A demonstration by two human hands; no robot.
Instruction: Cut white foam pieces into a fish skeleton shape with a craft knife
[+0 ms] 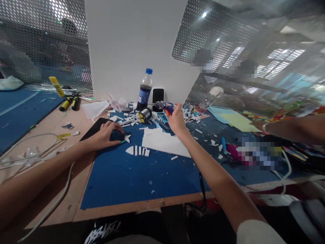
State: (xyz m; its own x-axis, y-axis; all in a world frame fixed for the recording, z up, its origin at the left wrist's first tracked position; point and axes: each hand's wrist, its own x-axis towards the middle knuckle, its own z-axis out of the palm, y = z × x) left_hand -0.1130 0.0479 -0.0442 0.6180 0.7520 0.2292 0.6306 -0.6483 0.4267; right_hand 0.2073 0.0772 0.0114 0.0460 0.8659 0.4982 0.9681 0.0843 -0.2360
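One hot glue gun (169, 107), blue with an orange trigger, at 12 o'clock from the white foam sheet (165, 142), nozzle turned toward 9; firmly in the grip of the right hand (177, 117), fingers wrapped around the handle. At 9 o'clock, the left hand (112, 134), low over the blue mat (142, 183), thumb and fingertips at a small pointed foam piece (127, 138); cannot tell whether pinched in that grip or merely touched. Partly beneath the same hand, a flat black item (95, 128). At 8 o'clock, flat on the mat, a row of cut foam strips (136, 150), pointed at the left end. At 11, a wire spool (143, 116) among white scraps (128, 121), and behind, upright, a blue-capped bottle (144, 95) of dark drink. At 12, beyond the gun, a smartphone (158, 96) propped against the white panel (134, 40). Toward 10, on the bench (54, 123), yellow-and-black handled tools (69, 102). Between 2 and 3, coloured paper sheets (237, 120), near another person's forearm (294, 129).
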